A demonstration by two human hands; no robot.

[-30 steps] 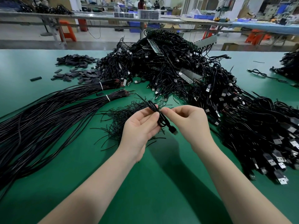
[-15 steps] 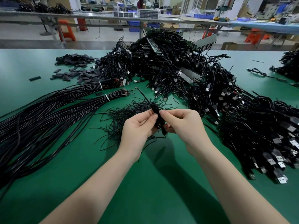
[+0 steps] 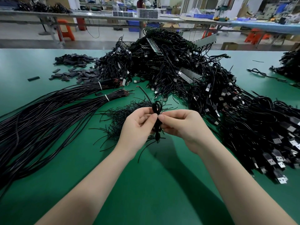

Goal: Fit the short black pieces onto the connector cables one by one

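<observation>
Coiled black connector cable [image 3: 157, 117] is held up over the green table [image 3: 162, 184], center of the scene, its loop poking up above the fingertips w/ the plug end hanging down below. Left hand [image 3: 138, 129] pinches it from the left, thumb + fingers curled on the coil. Right hand [image 3: 181, 125] pinches it from the right, fingertips meeting the left ones at the coil.

Just beyond the hands: a messy tuft of thin black wire offcuts [image 3: 123, 114]. Far left: pile of short black pieces [image 3: 78, 69], flat on the table. Left side: two tied bundles of long black wires [image 3: 48, 111]. Far center to right: huge heap of USB cables [image 3: 211, 88], plugs spilling toward the near right.
</observation>
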